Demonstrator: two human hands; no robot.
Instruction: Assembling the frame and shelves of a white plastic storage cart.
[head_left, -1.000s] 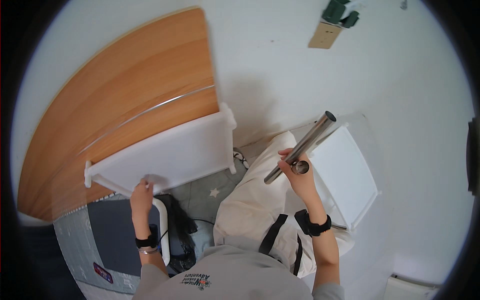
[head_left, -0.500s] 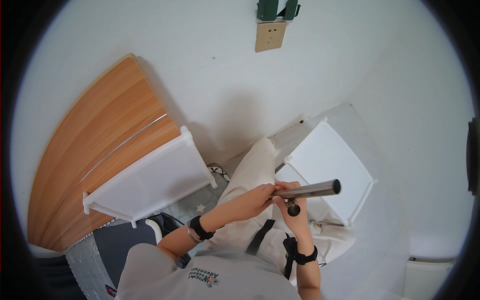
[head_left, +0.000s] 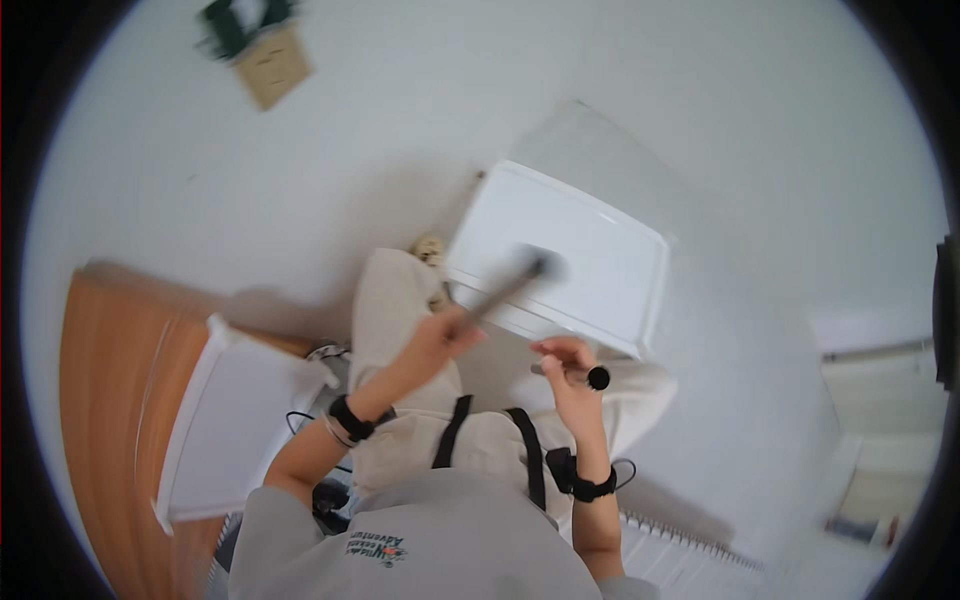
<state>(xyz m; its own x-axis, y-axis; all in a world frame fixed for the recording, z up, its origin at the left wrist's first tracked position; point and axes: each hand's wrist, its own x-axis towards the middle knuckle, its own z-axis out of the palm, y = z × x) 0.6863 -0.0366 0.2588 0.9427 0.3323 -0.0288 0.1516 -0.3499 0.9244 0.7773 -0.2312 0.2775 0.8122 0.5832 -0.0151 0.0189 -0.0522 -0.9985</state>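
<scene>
My left hand [head_left: 432, 348] is closed around a metal tube [head_left: 503, 293], which slants up and away to the right; its dark far end is smeared by motion. To its right, my right hand [head_left: 574, 395] grips a second metal tube [head_left: 598, 378], seen almost end-on with its dark open end facing right. The two hands are apart, over my lap. Past the tubes stands a white rack [head_left: 575, 240] with a flat, rimmed top panel. The left tube's far end overlaps this panel in the view.
Orange-brown wooden boards [head_left: 105, 410] lean at the left. A white-framed panel [head_left: 240, 410] stands before them. A tan wall socket [head_left: 273, 68] with a green object above it is on the wall. White furniture [head_left: 880, 400] shows at the far right.
My hands have separated, each now with one tube. The view has turned to the right, so the rack sits nearer the middle and the socket shifts to the upper left.
</scene>
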